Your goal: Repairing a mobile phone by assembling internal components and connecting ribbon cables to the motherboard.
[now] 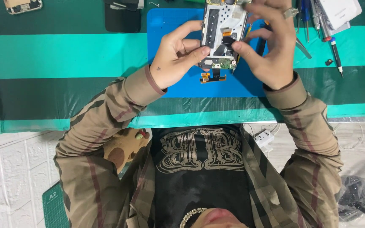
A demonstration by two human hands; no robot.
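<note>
The blue mat (178, 25) has open room left of the hands; tools (317, 21) crowd the desk's (64, 50) right edge. Both grips, left hand (175, 59) and right hand (271, 46), are clamped on the opened phone (221, 33) between them.

Opened phone (222, 36) between both hands

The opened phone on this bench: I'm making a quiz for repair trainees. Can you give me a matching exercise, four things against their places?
Things:
1. opened phone
2. blue mat
3. screwdrivers
4. second phone

Places:
A. far corner beyond the left hand
B. held between both hands
C. under the hands, on the green striped table
D. beside the right hand

Pairs: 1-B, 2-C, 3-D, 4-A
</note>
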